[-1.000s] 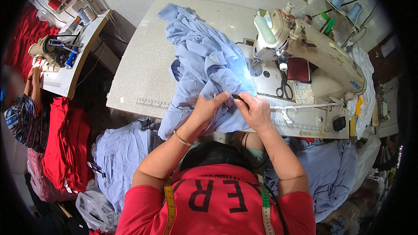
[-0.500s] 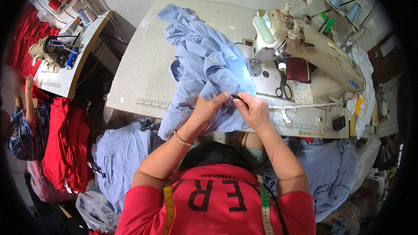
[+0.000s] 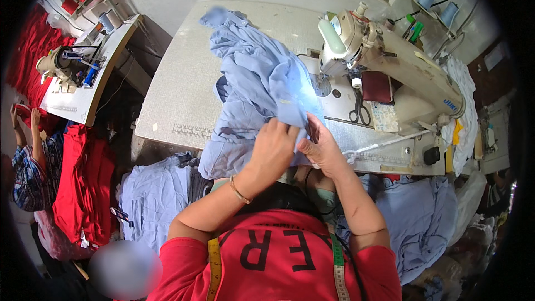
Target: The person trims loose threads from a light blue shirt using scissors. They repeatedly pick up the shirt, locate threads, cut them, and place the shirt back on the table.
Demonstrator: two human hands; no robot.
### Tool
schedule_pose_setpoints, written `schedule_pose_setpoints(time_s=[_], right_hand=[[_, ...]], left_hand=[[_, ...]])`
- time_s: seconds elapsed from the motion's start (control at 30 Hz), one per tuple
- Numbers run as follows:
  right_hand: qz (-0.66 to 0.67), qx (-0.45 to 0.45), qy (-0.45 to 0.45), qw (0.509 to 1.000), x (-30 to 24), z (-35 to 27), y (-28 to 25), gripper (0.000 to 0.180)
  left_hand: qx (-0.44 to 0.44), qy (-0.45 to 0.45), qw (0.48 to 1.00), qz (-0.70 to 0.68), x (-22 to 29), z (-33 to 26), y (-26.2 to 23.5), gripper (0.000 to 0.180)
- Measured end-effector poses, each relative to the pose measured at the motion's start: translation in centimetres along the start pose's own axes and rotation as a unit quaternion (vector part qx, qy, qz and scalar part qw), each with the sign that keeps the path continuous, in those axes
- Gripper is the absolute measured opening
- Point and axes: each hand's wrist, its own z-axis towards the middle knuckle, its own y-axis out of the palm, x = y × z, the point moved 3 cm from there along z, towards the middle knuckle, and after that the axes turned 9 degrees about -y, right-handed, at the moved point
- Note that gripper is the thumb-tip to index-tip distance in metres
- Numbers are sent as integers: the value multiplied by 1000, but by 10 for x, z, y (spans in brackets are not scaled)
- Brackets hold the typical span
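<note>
A light blue garment (image 3: 253,83) lies bunched across the grey sewing table (image 3: 178,95), hanging over its near edge. My left hand (image 3: 274,147) grips a fold of this garment at its lower right part. My right hand (image 3: 317,146) pinches the same fold right beside it, fingers closed on the cloth. Both hands sit just left of the cream sewing machine (image 3: 390,58), whose lamp lights the cloth near its needle. A gold bracelet rings my left wrist.
Black scissors (image 3: 359,111) lie on the machine bed beside a dark red pad (image 3: 378,86). Piles of blue cloth (image 3: 150,195) lie below the table on both sides. At the left, another person (image 3: 30,156) works by red cloth (image 3: 83,184) and a second machine (image 3: 61,67).
My hands stay on the blue garment, shifting the fold slightly. The person at the left has lowered and moved their arms.
</note>
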Motion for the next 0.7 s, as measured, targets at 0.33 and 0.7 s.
schedule_pose_setpoints(time_s=[0.33, 0.7], right_hand=[[144, 108, 74, 981, 28, 13, -14, 21], [171, 27, 77, 982, 17, 17, -5, 25]], left_hand=[[-33, 15, 990, -137, 7, -8, -8, 41], [-20, -191, 864, -465, -33, 3, 5, 8]])
